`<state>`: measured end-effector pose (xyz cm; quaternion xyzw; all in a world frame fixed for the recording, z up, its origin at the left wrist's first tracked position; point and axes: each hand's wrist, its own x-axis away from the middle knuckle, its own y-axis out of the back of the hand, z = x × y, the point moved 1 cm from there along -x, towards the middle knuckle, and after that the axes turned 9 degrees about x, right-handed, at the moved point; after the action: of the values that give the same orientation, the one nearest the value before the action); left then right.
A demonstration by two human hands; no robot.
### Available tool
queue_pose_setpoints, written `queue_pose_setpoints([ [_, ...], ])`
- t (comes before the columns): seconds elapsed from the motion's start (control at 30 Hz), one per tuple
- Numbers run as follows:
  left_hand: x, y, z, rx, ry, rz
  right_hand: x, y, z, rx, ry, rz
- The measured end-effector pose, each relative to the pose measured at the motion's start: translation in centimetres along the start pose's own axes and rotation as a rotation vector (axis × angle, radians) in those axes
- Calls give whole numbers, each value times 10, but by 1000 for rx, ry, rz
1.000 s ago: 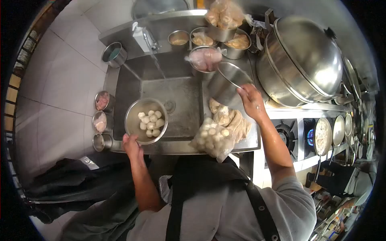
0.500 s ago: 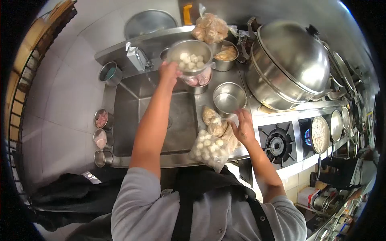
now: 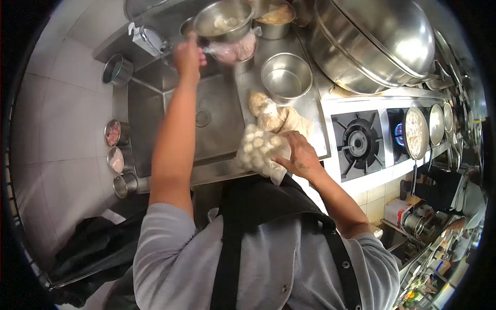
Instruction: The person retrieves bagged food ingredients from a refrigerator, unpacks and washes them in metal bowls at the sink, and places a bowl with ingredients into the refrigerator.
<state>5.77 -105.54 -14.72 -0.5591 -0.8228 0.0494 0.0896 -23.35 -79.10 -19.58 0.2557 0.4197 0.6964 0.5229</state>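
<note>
My left hand, blurred, is just below and left of the metal bowl of white balls, with its fingers apart. The bowl is over the metal pots at the back, beside a bag of pink meat. At the counter's front edge, a clear plastic bag of white balls lies beside bags of tan food. My right hand is at the right edge of the ball bag, its thumb and fingers spread and touching the plastic. Behind these bags stands an empty metal pot.
The steel sink is on the left, with small metal pots along its left rim. A large lidded steamer stands at the back right. Right of the counter are a burner and a pan beside a blue flame.
The bowl of balls went from over the sink to the pots at the back, and my left hand has come off it. My right hand let go of the empty pot and moved to the ball bag.
</note>
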Motion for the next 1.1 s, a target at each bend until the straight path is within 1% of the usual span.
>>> queue_pose_setpoints([
  [0.07, 60, 15, 29, -265, -79, 192, 6, -15, -3, 131, -224, 112],
  [0.1, 88, 27, 60, -454, -92, 276, 10, -26, -11, 121, -225, 119],
  [0.13, 127, 31, 74, -663, 82, 342, 14, -38, -25, 44, -277, 174],
  [0.17, 158, 42, 106, -635, 237, 406, 17, -45, -34, -29, -327, 229],
  [0.2, 185, 55, 139, -494, 350, 392, 16, -37, -29, -80, -397, 286],
  [0.23, 206, 62, 160, -349, 460, 374, 17, -38, -26, -81, -396, 292],
  [0.27, 218, 63, 164, -347, 464, 369, 19, -39, -21, -73, -352, 118],
  [0.3, 227, 63, 167, -298, 487, 315, 19, -39, -16, -65, -304, -56],
  [0.33, 233, 64, 168, -248, 508, 259, 14, -34, -8, -64, -297, -51],
  [0.37, 233, 66, 170, -244, 506, 252, 4, -21, 3, 11, -107, -110],
  [0.4, 231, 67, 170, -246, 502, 303, -4, -14, 10, 87, 85, -172],
  [0.43, 229, 65, 170, -246, 495, 356, -9, -23, 5, 91, 94, -175],
  [0.47, 231, 63, 166, -241, 486, 356, -13, -43, -5, 117, 96, -25],
  [0.5, 233, 60, 160, -335, 446, 392, -16, -58, -13, 145, 96, 122],
  [0.53, 233, 56, 155, -429, 404, 428, -19, -63, -16, 110, 119, -5],
  [0.57, 230, 58, 160, -429, 395, 432, -22, -73, -27, 114, 121, -13],
  [0.63, 227, 67, 175, -370, 465, 379, -30, -84, -52, -371, 16, -303],
  [0.67, 236, 63, 171, -367, 467, 380, -35, -59, -48, -333, -68, -369],
  [0.7, 251, 54, 155, -553, 168, 256, -46, -25, -36, -451, -175, -373],
  [0.73, 263, 44, 138, -728, -134, 128, -60, -4, -38, -274, -109, -427],
  [0.77, 270, 34, 124, -729, -129, 135, -76, 10, -40, -203, -82, -470],
  [0.8, 276, 21, 109, -736, -325, 392, -90, 22, -44, -132, -54, -514],
  [0.83, 283, 8, 100, -727, -523, 651, -106, 31, -46, -130, -62, -519],
  [0.87, 287, -3, 98, -725, -525, 660, -122, 38, -45, -67, -7, -578],
  [0.9, 292, -16, 98, -762, -576, 792, -127, 43, -44, -1, 51, -635],
  [0.93, 294, -25, 98, -798, -629, 921, -123, 43, -46, 5, 50, -640],
  [0.97, 290, -30, 102, -794, -638, 923, -119, 43, -48, 67, 0, -609],
  [1.0, 285, -33, 111, -871, -597, 982, -113, 41, -50, 129, -50, -575],
  [1.03, 280, -35, 118, -948, -550, 1037, -100, 38, -52, 49, -73, -497],
  [1.07, 275, -36, 121, -993, -494, 1043, -81, 32, -54, -31, -95, -414],
  [1.1, 273, -34, 124, -989, -493, 1037, -63, 20, -62, -41, -130, -234],
])
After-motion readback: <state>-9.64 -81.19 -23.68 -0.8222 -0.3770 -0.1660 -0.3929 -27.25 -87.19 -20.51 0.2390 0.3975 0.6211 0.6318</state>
